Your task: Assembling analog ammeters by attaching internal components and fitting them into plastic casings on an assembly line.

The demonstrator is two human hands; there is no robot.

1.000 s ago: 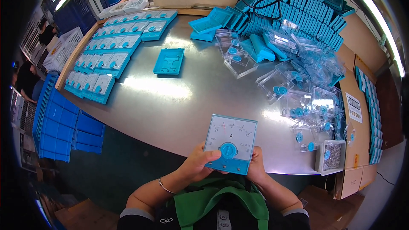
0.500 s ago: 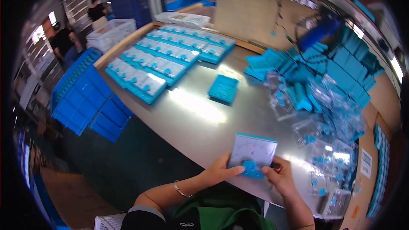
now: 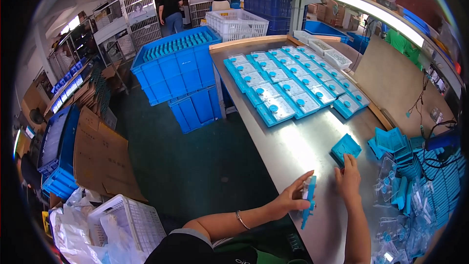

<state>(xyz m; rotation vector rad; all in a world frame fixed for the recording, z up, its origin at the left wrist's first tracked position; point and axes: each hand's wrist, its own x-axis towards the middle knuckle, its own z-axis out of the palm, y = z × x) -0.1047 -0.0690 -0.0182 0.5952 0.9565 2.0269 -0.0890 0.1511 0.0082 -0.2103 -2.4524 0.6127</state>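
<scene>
My left hand (image 3: 292,199) is closed around a flat turquoise plastic case with a clear cover (image 3: 310,196), tilted up nearly edge-on over the table's near edge. My right hand (image 3: 349,181) reaches out to an uncovered turquoise tray (image 3: 346,149) on the metal table; its fingertips are at the tray's near edge, thumb apart from the fingers. Whether they touch the tray I cannot tell. Beyond lie rows of finished-looking cases (image 3: 277,109), each with a clear cover and a round blue knob.
Stacked turquoise trays (image 3: 391,142) and clear covers with blue knobs (image 3: 391,234) crowd the right side. A blue crate (image 3: 176,71) stands left of the table, beside a white crate (image 3: 237,23). A white basket (image 3: 129,220) sits lower left. Two people stand at the back.
The view has swung left. My right hand has let go of the case and moved out to the tray; my left hand alone now holds the case, turned edge-on.
</scene>
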